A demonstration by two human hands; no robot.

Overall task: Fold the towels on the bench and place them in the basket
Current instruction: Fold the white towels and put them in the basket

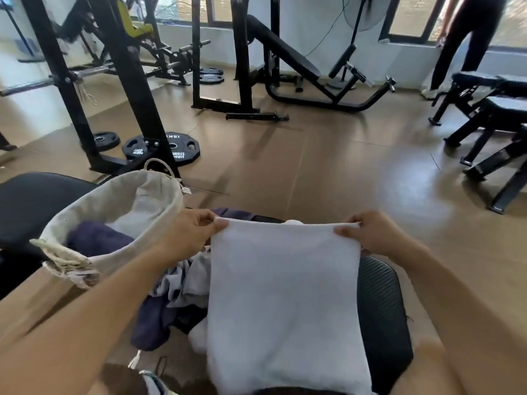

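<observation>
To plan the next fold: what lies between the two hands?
In the head view, only the top edge of the white towel stretches between the left hand and the right hand; each hand pinches one upper corner.

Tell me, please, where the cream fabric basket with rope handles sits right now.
In the head view, the cream fabric basket sits left of centre, beside the left hand gripping the white towel, with a dark purple towel inside it.

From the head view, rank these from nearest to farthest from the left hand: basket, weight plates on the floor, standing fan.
1. Basket, right beside the left hand.
2. Weight plates, on the floor beyond the basket.
3. Standing fan, far back by the windows.
</observation>
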